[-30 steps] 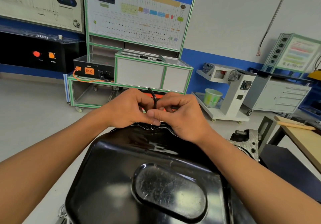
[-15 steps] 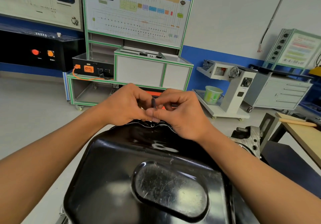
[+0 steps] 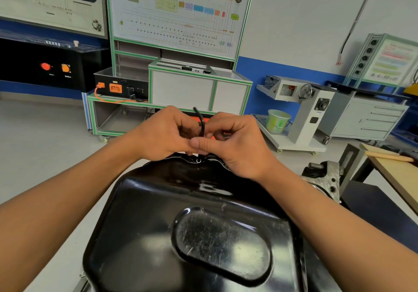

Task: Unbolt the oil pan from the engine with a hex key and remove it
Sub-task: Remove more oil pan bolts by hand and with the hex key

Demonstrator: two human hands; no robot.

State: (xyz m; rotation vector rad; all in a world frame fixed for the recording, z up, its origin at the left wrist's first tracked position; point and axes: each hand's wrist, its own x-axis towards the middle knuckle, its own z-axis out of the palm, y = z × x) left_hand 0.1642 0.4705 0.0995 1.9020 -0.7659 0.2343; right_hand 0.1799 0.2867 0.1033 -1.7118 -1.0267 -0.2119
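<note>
A glossy black oil pan [image 3: 158, 219] with a scratched oval dent fills the lower middle of the head view, on top of the engine [image 3: 325, 178]. At its far rim a bolt head [image 3: 198, 160] shows in the flange. A black hex key [image 3: 202, 122] stands upright over that bolt, its bent end sticking up. My left hand [image 3: 162, 135] and my right hand [image 3: 235, 144] meet at the far rim, and the fingers of both pinch the key's shaft. The key's lower tip is hidden behind my thumbs.
Grey engine metal with a threaded stud [image 3: 316, 166] juts out right of the pan. A wooden table [image 3: 398, 174] with a stick lies far right. Training boards, a white cabinet [image 3: 199, 88] and a green bucket [image 3: 278, 120] stand across the floor behind.
The key's bent top end has turned between my fingers: visible, then hidden half a second ago, now sticking up again. My hands stay at the far rim.
</note>
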